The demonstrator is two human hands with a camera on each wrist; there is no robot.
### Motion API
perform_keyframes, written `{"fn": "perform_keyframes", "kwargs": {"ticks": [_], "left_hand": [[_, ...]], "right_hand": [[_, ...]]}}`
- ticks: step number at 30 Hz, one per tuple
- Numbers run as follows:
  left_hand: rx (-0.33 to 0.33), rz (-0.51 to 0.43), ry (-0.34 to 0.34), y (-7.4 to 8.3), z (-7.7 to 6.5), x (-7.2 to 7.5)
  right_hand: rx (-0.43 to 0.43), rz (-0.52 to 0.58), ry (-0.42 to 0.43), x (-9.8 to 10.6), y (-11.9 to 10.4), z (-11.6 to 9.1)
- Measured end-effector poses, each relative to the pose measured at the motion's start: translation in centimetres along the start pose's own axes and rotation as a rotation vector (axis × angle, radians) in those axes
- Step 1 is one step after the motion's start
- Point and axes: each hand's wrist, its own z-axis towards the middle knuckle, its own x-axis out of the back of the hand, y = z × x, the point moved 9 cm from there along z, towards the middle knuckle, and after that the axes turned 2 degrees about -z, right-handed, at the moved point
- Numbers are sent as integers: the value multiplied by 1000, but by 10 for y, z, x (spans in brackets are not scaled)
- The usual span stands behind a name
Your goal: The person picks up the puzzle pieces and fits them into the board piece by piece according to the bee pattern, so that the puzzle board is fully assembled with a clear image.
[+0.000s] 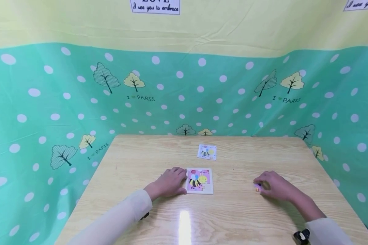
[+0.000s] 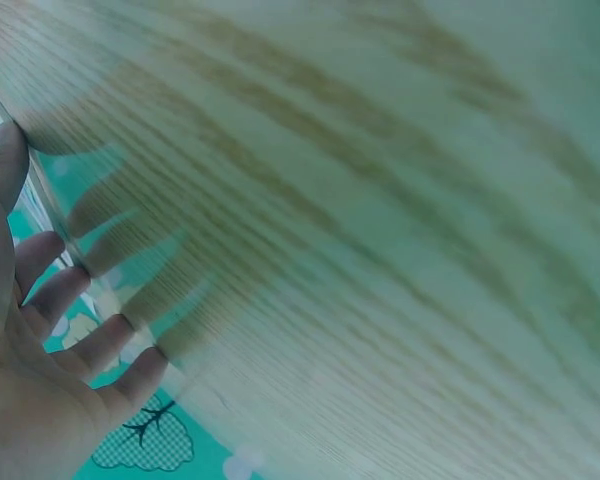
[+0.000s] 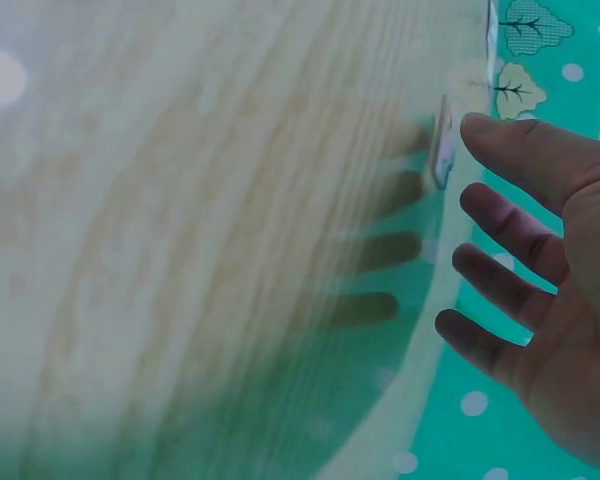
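Observation:
A square jigsaw board (image 1: 197, 192) with a white frame and a bee picture on pink lies mid-table. Pale bare patches show at the picture's lower right. My left hand (image 1: 170, 182) rests at the board's left edge, thumb by the lower corner and fingertips by the upper one. Off to the right, my right hand (image 1: 274, 185) hovers low over the table around a small pink-and-orange puzzle piece (image 1: 257, 188). In the right wrist view, its fingers are spread, with the thumb tip close beside the thin piece (image 3: 442, 145).
A bee picture card (image 1: 207, 152) lies behind the board. The wooden table (image 1: 233, 217) is glossy and reflects a light strip near the front. A green dotted curtain (image 1: 199, 98) hangs along the table's back and sides.

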Motion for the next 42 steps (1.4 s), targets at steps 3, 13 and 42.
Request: {"fn": "perform_keyframes", "kwargs": {"ticks": [3, 13, 42], "left_hand": [[1, 1, 2, 0, 0, 1], [13, -9, 0, 0, -1, -1], [23, -4, -8, 1, -4, -5]], "right_hand": [[18, -9, -6, -3, 1, -1], [68, -40, 16, -4, 2, -1], [75, -39, 107, -8, -8, 10]]}}
